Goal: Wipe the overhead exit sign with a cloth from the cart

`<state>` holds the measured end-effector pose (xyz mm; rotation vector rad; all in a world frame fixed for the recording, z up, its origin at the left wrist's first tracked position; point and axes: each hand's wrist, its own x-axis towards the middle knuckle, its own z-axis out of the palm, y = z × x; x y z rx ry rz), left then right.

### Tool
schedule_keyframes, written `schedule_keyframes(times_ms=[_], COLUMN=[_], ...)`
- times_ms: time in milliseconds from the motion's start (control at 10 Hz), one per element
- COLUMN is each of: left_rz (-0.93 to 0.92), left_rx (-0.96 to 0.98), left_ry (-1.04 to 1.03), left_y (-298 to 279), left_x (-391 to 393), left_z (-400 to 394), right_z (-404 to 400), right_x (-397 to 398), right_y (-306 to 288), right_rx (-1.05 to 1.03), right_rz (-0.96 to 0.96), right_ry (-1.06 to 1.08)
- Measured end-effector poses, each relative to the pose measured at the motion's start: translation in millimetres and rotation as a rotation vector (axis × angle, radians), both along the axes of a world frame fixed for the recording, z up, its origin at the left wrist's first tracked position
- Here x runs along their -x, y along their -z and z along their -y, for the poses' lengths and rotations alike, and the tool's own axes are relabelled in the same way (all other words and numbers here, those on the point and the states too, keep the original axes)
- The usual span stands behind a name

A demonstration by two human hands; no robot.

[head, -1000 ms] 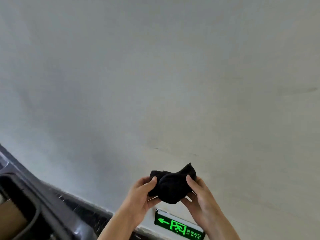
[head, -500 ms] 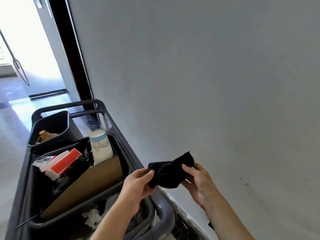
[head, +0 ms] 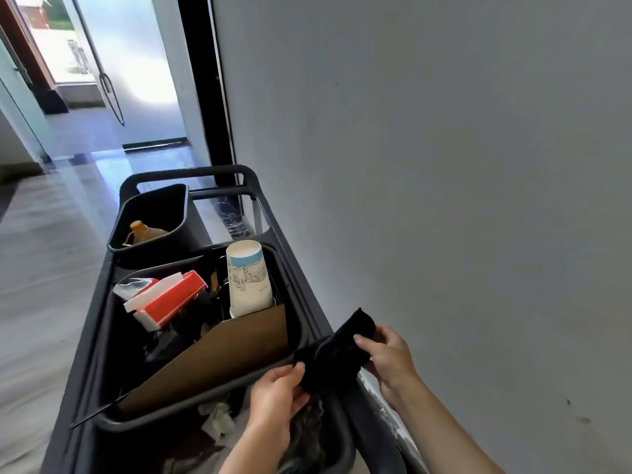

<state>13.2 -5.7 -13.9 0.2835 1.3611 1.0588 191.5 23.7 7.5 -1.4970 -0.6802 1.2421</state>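
A crumpled black cloth is held between both hands just above the right rim of the dark grey cart. My left hand pinches its lower left corner. My right hand grips its right side, close to the wall. The exit sign is out of view.
The cart's near bin holds a cardboard sheet, a paper cup and a red-and-white box. A smaller bin with an orange bottle sits farther back. A grey wall runs along the right; a glass door stands ahead.
My view has swung down from the wall and the green exit sign to the cart. Both hands have kept hold of the black cloth and lowered it to the cart's rim.
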Motion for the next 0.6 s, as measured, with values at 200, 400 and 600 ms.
schedule_keyframes(times_ms=[200,400,600], left_rz=[-0.03,-0.1,-0.399], left_rx=[0.112,0.092,-0.038], left_ry=[-0.074,-0.029,0.029], left_y=[18.4,18.5,4.7], left_x=[-1.9,-3.7,-2.8], left_z=[-1.5,-0.8,10.9], right_z=[-7.5,-7.7,4.4], right_x=[-2.8,-8.5,-13.1], right_y=[42.0,55.6,39.7], right_rx=[0.083,0.134,0.109], right_rz=[0.155,0.13,0.296], right_ry=[0.054,-0.01,-0.04])
